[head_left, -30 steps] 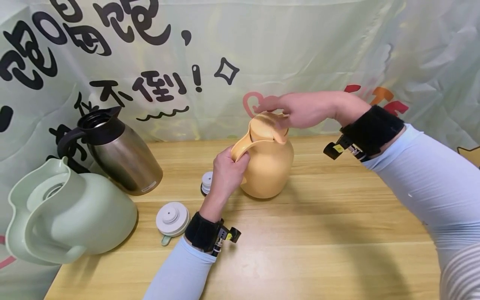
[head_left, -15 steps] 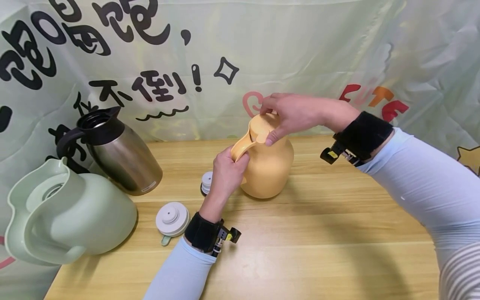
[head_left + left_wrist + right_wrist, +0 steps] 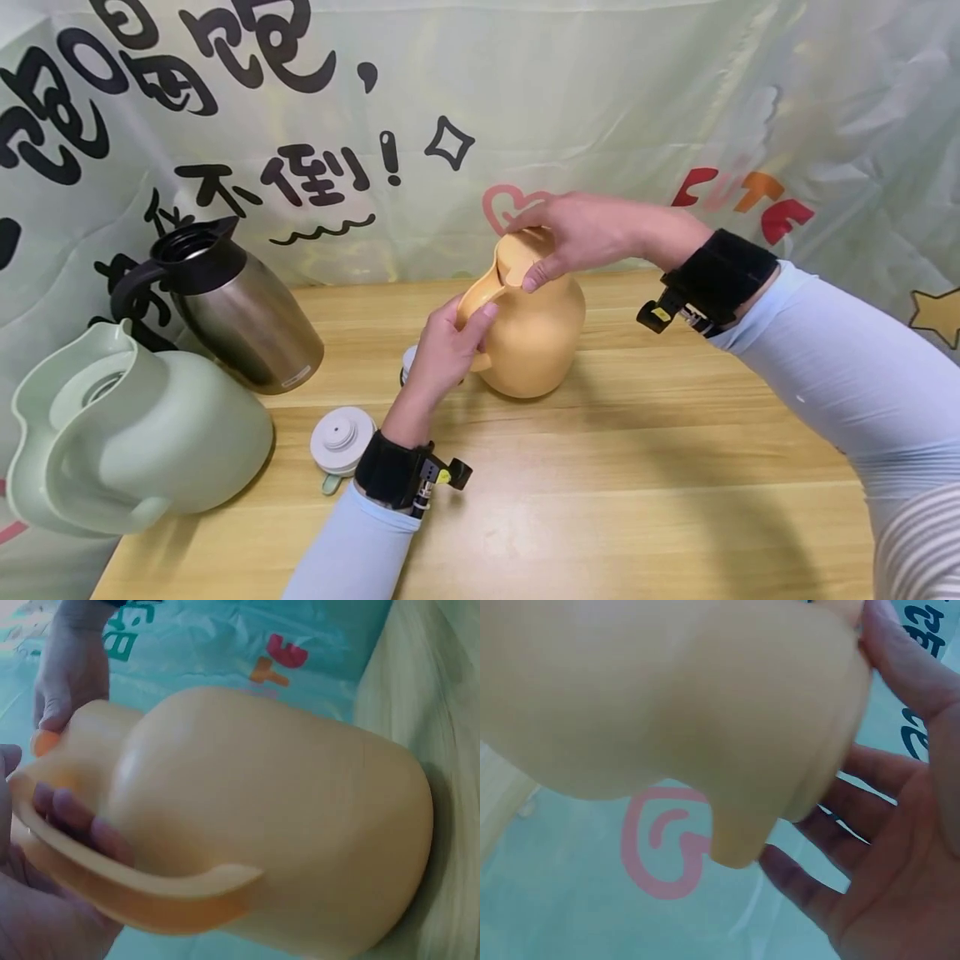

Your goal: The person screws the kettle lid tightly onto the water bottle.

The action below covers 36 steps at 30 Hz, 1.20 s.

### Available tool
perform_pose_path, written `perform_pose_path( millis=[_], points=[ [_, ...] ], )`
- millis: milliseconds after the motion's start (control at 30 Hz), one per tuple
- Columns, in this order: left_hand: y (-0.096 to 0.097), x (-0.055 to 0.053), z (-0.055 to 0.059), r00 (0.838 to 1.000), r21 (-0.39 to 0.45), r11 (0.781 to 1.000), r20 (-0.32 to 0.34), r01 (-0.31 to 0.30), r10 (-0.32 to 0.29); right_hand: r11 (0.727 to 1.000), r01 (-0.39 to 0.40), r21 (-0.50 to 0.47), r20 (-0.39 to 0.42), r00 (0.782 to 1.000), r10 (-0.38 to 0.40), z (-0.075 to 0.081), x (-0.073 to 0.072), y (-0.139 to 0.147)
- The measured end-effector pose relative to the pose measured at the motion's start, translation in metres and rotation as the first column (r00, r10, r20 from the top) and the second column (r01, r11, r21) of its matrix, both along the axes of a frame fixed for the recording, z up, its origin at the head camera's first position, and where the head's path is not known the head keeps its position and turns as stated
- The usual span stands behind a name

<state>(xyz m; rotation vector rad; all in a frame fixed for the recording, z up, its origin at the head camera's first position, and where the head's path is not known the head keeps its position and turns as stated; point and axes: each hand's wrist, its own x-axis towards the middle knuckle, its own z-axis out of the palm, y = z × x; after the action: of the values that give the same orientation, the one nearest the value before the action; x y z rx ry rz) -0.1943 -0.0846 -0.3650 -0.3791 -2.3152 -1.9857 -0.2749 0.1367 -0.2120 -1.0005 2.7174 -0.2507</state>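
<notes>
An orange-yellow vacuum jug (image 3: 532,350) stands upright on the wooden table. My left hand (image 3: 442,350) is at its handle (image 3: 150,889), thumb on top and fingers passing through the loop, seen in the left wrist view. Over the jug's top, my right hand (image 3: 592,237) spans the lid (image 3: 521,246). Its thumb (image 3: 543,272) lies at the small lid tab (image 3: 45,742), while the fingers reach round the far side near the spout (image 3: 742,836). Part of the lid is hidden under this hand.
To the left stand a pale green jug (image 3: 195,425) and a steel jug (image 3: 247,317) with a black top. A white stopper (image 3: 341,437) lies near the green jug. Another small stopper (image 3: 408,360) is partly behind my left hand. A printed cloth (image 3: 585,100) hangs behind.
My right hand has come left and lower over the lid, its thumb now at the tab. My left hand has shifted slightly left, baring the handle's lower end. The jug stays in place.
</notes>
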Motion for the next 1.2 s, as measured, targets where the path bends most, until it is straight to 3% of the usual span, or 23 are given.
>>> perform_pose_path(
  millis=[100, 200, 567, 767, 933, 1100, 1200],
  points=[
    [-0.001, 0.003, 0.002, 0.999, 0.009, 0.999, 0.010, 0.039, -0.039, 0.999, 0.017, -0.044, -0.043, 0.999, -0.019, -0.004, 0.001, 0.001],
    [0.000, 0.005, 0.004, 0.999, -0.034, 0.999, -0.001, 0.041, -0.041, 0.998, 0.024, -0.062, -0.101, 0.994, -0.030, -0.008, 0.002, 0.001],
    [0.004, 0.010, 0.011, 0.998, -0.183, 0.981, -0.026, -0.062, 0.059, 0.994, 0.109, -0.024, -0.245, 0.963, -0.112, -0.016, 0.008, -0.007],
    [0.006, 0.010, 0.015, 0.994, -0.211, 0.971, -0.016, -0.112, 0.111, 0.983, 0.177, -0.051, -0.236, 0.954, -0.184, -0.015, 0.013, -0.013],
    [0.010, 0.010, 0.015, 0.991, -0.198, 0.971, 0.008, -0.133, 0.137, 0.984, 0.168, -0.059, -0.228, 0.957, -0.178, -0.018, 0.016, -0.013],
    [0.018, 0.016, 0.013, 0.994, -0.177, 0.979, 0.023, -0.100, 0.105, 0.985, 0.127, -0.118, -0.209, 0.966, -0.150, -0.028, 0.024, -0.006],
    [0.024, 0.020, 0.010, 0.996, -0.174, 0.982, 0.032, -0.073, 0.080, 0.973, 0.145, -0.178, -0.233, 0.955, -0.185, -0.037, 0.034, -0.001]
  ],
)
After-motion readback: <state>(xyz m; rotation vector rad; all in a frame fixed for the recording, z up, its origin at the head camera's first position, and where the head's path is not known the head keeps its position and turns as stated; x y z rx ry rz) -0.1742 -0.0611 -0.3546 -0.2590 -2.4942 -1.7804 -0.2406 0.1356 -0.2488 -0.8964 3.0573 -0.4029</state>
